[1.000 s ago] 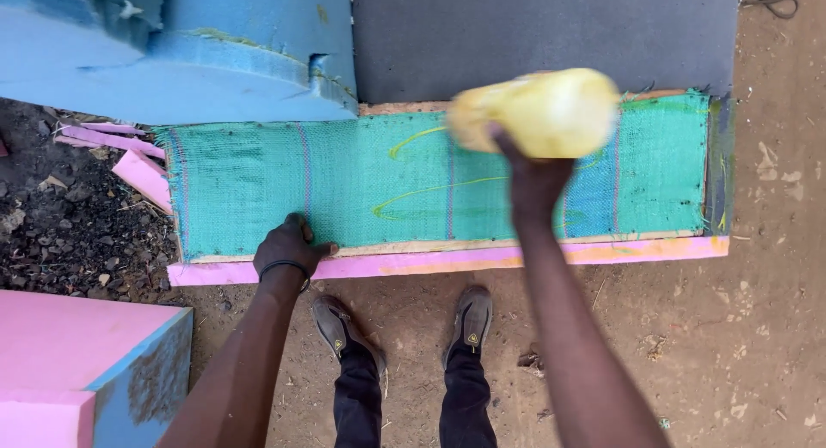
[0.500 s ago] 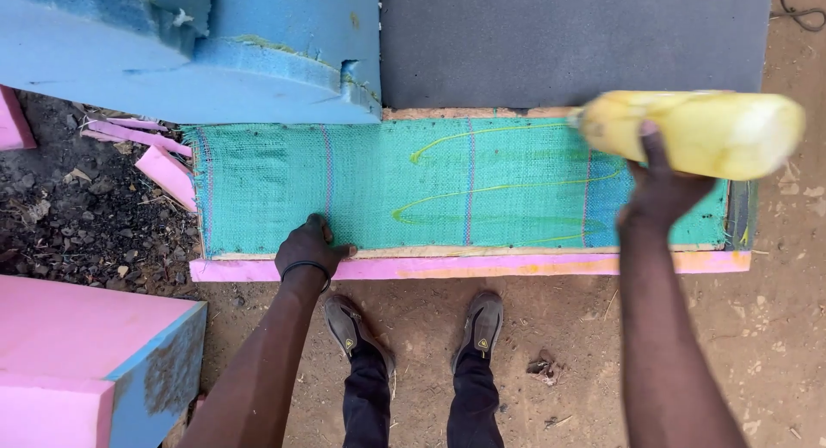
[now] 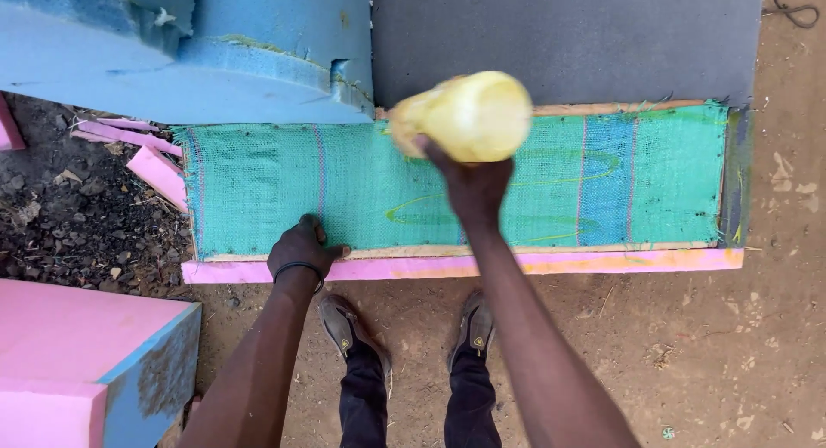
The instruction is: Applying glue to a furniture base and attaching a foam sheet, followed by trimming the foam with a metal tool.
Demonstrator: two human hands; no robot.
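I look straight down at a long green woven panel (image 3: 361,190) lying flat on brown dirt, and I place everything else against it. Far to its left, at the lower corner of the view, sits a pink foam block (image 3: 69,345) with a blue side face. Just off the panel's left end, thin pink foam offcuts (image 3: 155,168) lie on dark, stony ground. Above the panel's left half, big blue foam slabs (image 3: 215,61) overlap its top edge.

My left hand (image 3: 301,250) rests on the panel's near edge, left of its middle, palm down with the fingers spread flat on the weave; it clamps nothing. A dark band circles that wrist. Along that same near edge runs a pink foam strip (image 3: 602,260), touching the panel.

Below the panel's middle, my two shoes (image 3: 353,323) stand on the dirt, just clear of the strip.

Near the panel's middle, my right hand (image 3: 473,185) is closed around the base of a yellow plastic bottle (image 3: 465,117), holding it tipped above the weave. Thin yellowish lines (image 3: 516,211) loop across the green cloth to the right of this hand.

Above the panel's right half lies a dark grey sheet (image 3: 568,39), touching its top edge.
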